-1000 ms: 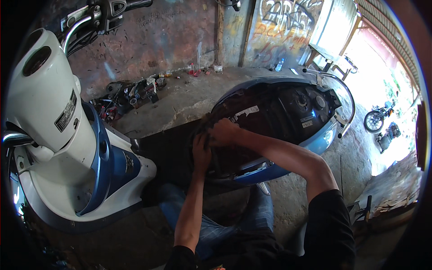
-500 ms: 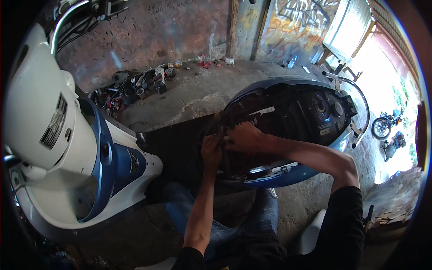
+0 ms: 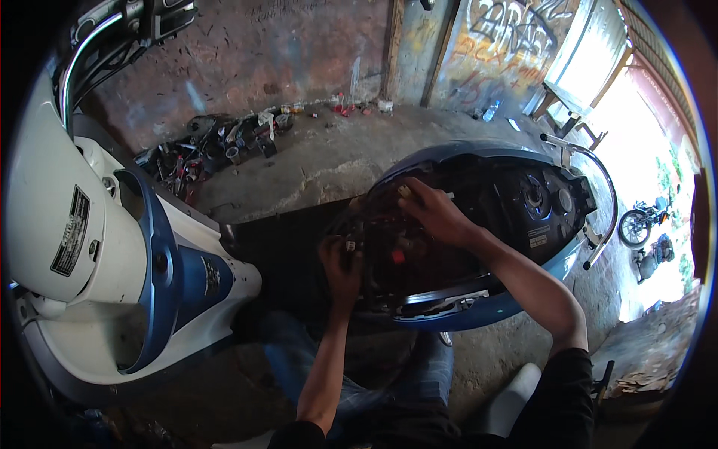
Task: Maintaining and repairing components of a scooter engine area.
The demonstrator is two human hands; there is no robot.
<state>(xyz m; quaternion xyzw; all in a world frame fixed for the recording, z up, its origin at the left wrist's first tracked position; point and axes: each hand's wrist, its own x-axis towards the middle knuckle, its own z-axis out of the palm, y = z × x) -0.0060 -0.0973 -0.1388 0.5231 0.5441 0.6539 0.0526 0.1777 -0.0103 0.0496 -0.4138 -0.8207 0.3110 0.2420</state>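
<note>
The scooter's open rear body [image 3: 507, 280], blue outside with a dark inner compartment, lies in front of me with no seat on it. My left hand [image 3: 342, 271] is at its front end, fingers curled round a small dark piece with a pale end [image 3: 351, 245], perhaps a connector. Higher and further right, my right hand [image 3: 437, 213] pinches a small pale yellowish piece [image 3: 405, 192] over the compartment. Between my hands a small red item [image 3: 398, 256] shows inside; the finer wiring there is too dim to make out.
The white and blue front shield [image 3: 187, 269] and handlebar [image 3: 166, 19] fill the left side. Assorted parts [image 3: 217, 138] lie along the back wall with a plastic bottle [image 3: 491, 110]. A chrome rail [image 3: 607, 172] curves round the scooter's rear. A parked motorcycle [image 3: 637, 224] stands outside at right.
My two hands were together at the compartment's front; now my right hand has moved up and right with a pale piece, away from my left hand. A red item now shows between them.
</note>
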